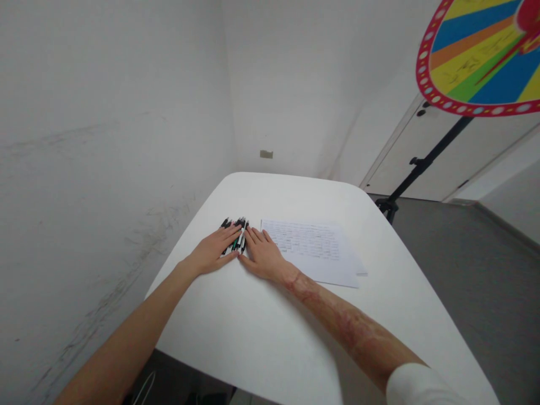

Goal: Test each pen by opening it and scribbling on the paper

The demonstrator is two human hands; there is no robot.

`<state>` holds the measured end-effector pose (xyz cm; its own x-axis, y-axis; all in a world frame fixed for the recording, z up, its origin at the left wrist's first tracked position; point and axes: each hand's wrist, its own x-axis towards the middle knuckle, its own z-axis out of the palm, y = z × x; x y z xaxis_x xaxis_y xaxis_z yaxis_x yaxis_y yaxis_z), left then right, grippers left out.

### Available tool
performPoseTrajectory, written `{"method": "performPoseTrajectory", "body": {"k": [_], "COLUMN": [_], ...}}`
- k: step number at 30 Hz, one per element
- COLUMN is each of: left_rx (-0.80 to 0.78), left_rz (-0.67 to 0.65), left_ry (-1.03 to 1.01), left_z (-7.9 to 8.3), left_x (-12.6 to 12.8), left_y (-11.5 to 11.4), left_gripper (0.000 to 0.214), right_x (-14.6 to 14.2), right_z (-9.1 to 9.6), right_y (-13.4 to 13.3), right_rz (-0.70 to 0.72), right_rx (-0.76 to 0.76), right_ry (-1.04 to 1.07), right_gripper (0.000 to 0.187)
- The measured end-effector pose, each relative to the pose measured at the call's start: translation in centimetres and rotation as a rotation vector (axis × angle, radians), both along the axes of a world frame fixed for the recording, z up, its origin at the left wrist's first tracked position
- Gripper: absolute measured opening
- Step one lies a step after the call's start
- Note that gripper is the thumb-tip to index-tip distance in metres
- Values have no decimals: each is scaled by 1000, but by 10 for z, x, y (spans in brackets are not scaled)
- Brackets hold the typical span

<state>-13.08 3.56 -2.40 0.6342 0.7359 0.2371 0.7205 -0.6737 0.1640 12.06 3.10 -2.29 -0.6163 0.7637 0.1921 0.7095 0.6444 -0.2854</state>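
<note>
A bunch of black-and-white pens (237,232), some with green parts, lies close together on the white rounded table (253,197). My left hand (214,251) rests flat with its fingers over the left side of the pens. My right hand (261,256) lies flat beside it, its fingertips at the pens' right side, and neither hand grips them. The hands hide the middle of the bunch. To the right, a sheet of printed paper (307,242) lies on the table, with my right wrist close to its lower left edge.
A white wall (84,140) runs along the table's left side. At the upper right, a colourful prize wheel (476,56) stands on a black pole (426,160) in front of a white door (405,157). Grey floor (464,281) lies right of the table.
</note>
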Motion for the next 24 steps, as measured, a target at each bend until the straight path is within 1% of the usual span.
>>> {"method": "performPoseTrajectory", "body": {"k": [3, 6, 9, 12, 15, 18, 21, 24], "left_rx": [-7, -13, -17, -6, 34, 40, 19, 26], "left_rz": [44, 58, 54, 59, 68, 84, 137, 196], "left_ry": [14, 13, 9, 7, 5, 15, 31, 20], "left_z": [-4, -7, -6, -3, -1, -2, -7, -12], "left_x": [3, 6, 6, 6, 7, 11, 19, 27], "left_y": [-2, -4, -5, -5, -6, -9, -10, -10], "left_gripper": [73, 73, 73, 75, 77, 77, 78, 79], "right_x": [7, 24, 57, 102, 150, 189, 213, 223], "right_z": [-1, 2, 3, 1, -5, -15, -26, -34], "right_y": [-2, -6, -13, -23, -34, -43, -50, -56], "right_rz": [-1, -16, -77, -144, -234, -315, -361, -404], "right_rx": [19, 49, 76, 113, 129, 153, 170, 154], "right_ry": [-4, -19, -34, -28, -30, -14, -11, -21], "right_gripper": [85, 87, 86, 86, 84, 83, 84, 84]}}
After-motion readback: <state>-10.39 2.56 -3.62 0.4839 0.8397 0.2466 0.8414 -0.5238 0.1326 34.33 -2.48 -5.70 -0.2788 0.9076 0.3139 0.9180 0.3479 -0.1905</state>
